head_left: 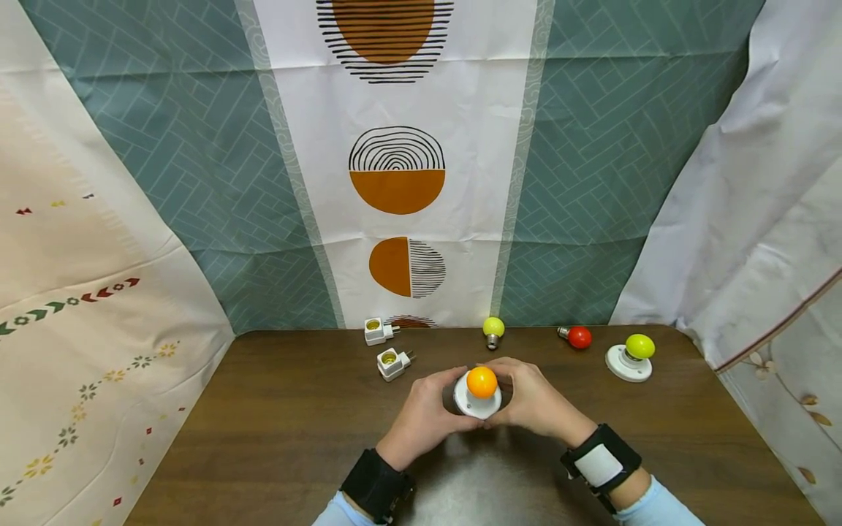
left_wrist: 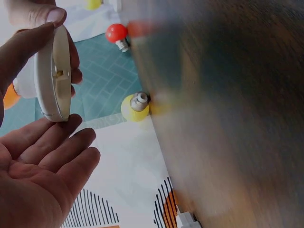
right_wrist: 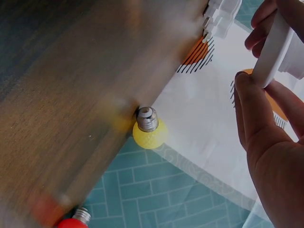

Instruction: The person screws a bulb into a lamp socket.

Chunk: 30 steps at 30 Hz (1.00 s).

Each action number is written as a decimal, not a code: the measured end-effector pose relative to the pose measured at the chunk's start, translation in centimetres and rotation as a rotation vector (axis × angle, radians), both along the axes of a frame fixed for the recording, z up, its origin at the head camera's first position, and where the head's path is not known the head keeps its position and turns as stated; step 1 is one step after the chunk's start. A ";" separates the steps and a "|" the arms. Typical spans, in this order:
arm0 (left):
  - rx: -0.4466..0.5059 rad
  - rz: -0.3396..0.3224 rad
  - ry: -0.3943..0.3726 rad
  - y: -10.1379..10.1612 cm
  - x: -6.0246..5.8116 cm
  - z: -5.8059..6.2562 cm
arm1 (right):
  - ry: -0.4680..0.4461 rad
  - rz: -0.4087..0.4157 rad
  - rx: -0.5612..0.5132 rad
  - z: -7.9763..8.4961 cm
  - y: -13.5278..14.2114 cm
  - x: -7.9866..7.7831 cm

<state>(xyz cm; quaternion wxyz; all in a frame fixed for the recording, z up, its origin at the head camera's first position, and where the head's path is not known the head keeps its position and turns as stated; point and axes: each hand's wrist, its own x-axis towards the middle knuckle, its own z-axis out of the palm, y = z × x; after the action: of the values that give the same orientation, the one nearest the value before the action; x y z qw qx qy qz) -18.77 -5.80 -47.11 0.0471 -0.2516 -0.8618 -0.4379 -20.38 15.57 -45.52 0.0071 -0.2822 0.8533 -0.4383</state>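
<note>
An orange light bulb (head_left: 482,382) stands in a round white lamp holder (head_left: 471,406) raised above the table. My left hand (head_left: 427,409) holds the holder's rim from the left, thumb at the near side. From the right, my right hand (head_left: 531,400) grips the opposite rim, and the two thumbs nearly meet. The left wrist view shows the holder's underside (left_wrist: 62,78) turned toward the camera, with a small metal part in it. Seen from the right wrist, the white base (right_wrist: 273,52) sits between fingers and thumb.
Two white plug-in sockets (head_left: 378,332) (head_left: 392,364) lie at the back left. A yellow-green bulb (head_left: 493,329) and a red bulb (head_left: 579,337) lie along the back edge. At right, another lamp holder (head_left: 626,370) bears a yellow-green bulb (head_left: 640,346). Cloth (head_left: 408,109) hangs behind the brown table (head_left: 276,438).
</note>
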 end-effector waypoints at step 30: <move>-0.113 0.283 0.018 -0.8 -0.8 0.3 | 0.143 -0.556 0.141 -1.9 5.5 -1.2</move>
<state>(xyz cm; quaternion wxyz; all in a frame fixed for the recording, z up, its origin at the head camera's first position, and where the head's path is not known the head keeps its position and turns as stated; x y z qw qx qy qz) -19.58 -6.59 -46.83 0.1018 -0.1339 -0.9115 -0.3753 -21.53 21.10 -47.38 -0.1540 -0.0664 0.9246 -0.3421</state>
